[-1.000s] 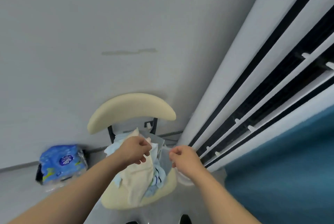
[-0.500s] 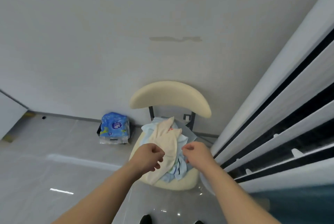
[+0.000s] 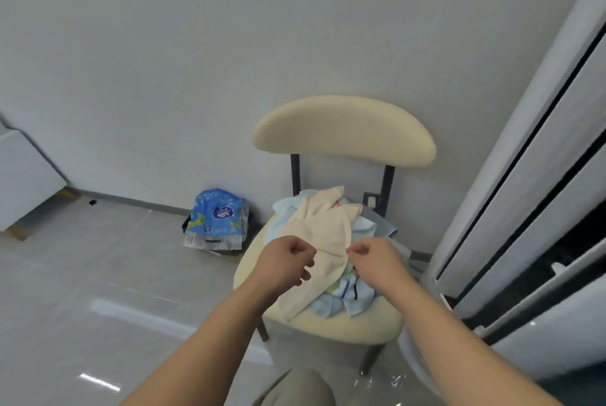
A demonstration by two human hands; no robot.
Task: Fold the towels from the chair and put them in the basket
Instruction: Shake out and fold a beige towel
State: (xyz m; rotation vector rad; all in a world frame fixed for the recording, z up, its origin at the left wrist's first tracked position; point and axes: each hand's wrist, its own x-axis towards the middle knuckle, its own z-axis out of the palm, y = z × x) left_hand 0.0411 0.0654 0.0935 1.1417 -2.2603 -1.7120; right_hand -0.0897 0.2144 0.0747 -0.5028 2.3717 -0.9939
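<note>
A cream chair [image 3: 344,130] with dark legs stands against the wall, with a heap of towels on its seat. A cream towel [image 3: 324,235] lies on top of several light blue towels [image 3: 347,297]. My left hand [image 3: 285,263] pinches the cream towel's left edge with curled fingers. On the other side, my right hand [image 3: 377,261] pinches its right edge. Both hands hover just above the seat. No basket can be made out for certain.
A blue plastic pack [image 3: 218,218] sits on the grey floor by the wall, left of the chair. A white and black slatted panel [image 3: 524,176] runs along the right. A white rounded object [image 3: 416,353] shows at the chair's lower right. My knee [image 3: 295,389] shows at the bottom.
The view has swung left and down, bringing the chair to the middle. Both hands have come closer together on the cream towel and now hold its two edges.
</note>
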